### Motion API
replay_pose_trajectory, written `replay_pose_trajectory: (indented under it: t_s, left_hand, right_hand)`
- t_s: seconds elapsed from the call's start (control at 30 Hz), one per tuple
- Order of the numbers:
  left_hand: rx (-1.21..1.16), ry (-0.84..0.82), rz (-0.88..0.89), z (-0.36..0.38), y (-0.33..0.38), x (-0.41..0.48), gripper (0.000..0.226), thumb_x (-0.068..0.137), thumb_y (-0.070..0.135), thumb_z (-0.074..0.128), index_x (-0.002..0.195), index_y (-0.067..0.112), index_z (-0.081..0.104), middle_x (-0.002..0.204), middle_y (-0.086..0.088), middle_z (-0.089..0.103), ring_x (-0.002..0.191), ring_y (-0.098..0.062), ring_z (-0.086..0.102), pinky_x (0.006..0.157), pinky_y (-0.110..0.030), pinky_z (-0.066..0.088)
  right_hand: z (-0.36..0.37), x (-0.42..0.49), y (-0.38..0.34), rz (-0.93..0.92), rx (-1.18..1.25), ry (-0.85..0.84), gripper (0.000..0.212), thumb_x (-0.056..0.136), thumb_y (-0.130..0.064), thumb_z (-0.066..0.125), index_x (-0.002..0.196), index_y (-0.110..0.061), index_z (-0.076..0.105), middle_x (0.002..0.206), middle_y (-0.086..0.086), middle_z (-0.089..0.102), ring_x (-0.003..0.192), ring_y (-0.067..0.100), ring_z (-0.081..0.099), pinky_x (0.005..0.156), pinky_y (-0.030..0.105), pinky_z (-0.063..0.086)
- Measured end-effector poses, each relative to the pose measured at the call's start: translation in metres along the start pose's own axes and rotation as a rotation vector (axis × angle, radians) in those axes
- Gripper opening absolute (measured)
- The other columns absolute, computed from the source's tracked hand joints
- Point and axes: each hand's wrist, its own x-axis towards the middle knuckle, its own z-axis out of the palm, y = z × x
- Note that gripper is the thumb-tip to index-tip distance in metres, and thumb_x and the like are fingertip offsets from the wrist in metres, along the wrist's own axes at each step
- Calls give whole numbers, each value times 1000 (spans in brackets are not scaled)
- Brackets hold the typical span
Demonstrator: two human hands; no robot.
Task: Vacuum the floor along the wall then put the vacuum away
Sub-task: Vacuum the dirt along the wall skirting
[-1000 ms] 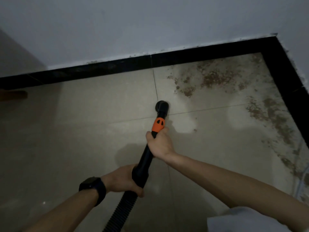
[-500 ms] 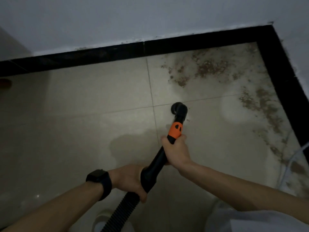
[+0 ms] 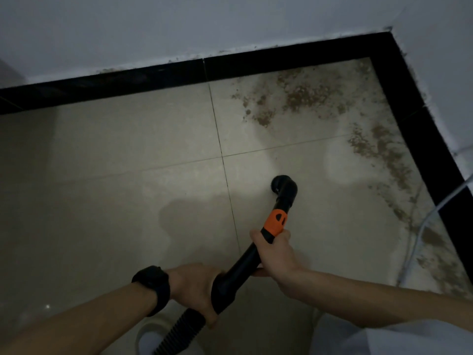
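Note:
I hold a black vacuum wand with an orange collar in both hands. Its round nozzle rests on the beige tiled floor, short of the dirt. My right hand grips the wand just below the orange collar. My left hand, with a black watch on its wrist, grips the lower end where the ribbed hose joins. Brown dirt lies scattered along the back wall and down the right wall into the corner.
A black skirting runs along the white back wall and turns down the right side at the corner. A pale cord trails across the floor at the right. A white foot or shoe shows beneath the hose.
The nozzle has slid to the right and back towards me, away from the tile joint. Both hands moved right with the wand, and the view shifted towards the corner.

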Motion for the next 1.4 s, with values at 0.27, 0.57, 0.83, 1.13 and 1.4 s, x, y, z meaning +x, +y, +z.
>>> replay_pose_trajectory:
  t_s: [0.27,0.57,0.83,1.13,1.4]
  left_hand:
    - [-123,25,-162,28,-26,-29,41,72,31,85,105,27,60,104,6,68,97,-13,65,77,-23,52]
    - [-188,141,-131,3,9,-3,30,72,28,85,89,25,61,86,11,65,82,-10,61,63,-15,47]
    - [-81,244,-114,-43,27,25,49,70,42,85,110,24,63,102,9,67,90,-13,62,75,-27,52]
    - [-112,286,-175,-93,25,22,34,65,37,83,90,27,63,100,7,71,93,-14,67,81,-31,58]
    - [-47,227,-87,-101,50,55,43,67,39,83,103,21,69,102,1,73,92,-20,69,83,-37,58]
  right_hand:
    - [41,-8,5,12,-29,-125,41,102,-30,60,121,-10,29,98,6,55,79,15,65,50,30,60]
    - [20,24,-17,-141,-153,113,41,95,-44,61,113,-15,39,95,7,61,92,33,68,83,59,59]
    - [-12,54,-62,-132,-38,64,36,100,-31,60,119,-10,38,95,9,58,80,23,65,62,45,62]
    - [3,80,-108,-202,-83,137,37,101,-38,54,122,-10,41,94,5,59,84,25,63,86,53,59]
    - [-34,92,-91,-186,-90,328,36,101,-36,54,121,-9,40,93,6,57,81,24,61,85,52,58]
